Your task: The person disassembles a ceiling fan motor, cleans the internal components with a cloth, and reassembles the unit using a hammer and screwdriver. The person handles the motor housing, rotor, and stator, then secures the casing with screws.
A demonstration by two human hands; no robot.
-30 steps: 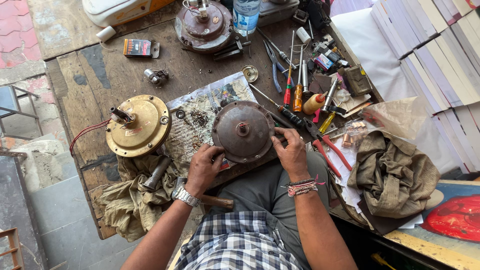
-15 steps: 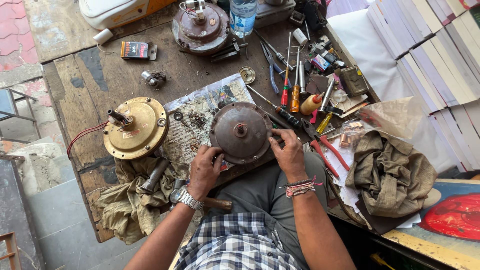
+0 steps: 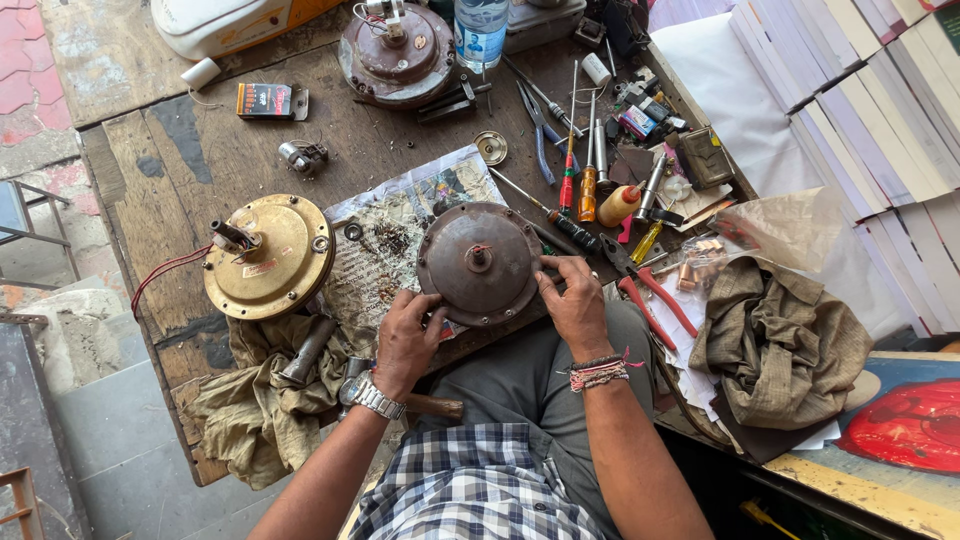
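hands: left hand (image 3: 405, 340) and right hand (image 3: 575, 305) grasp round rusty-brown metal motor housing (image 3: 480, 262) at bench's near edge; loose grip risks dropping it.

both hands (image 3: 405, 340) on brown motor housing (image 3: 478, 262)

Both hands raised side by side, forearms reaching far from the near edge.

The left hand (image 3: 407, 338), a metal watch on its wrist, curls its fingers inward; the right hand (image 3: 574, 305), thread bands at the wrist, spreads its fingertips forward and leftward.
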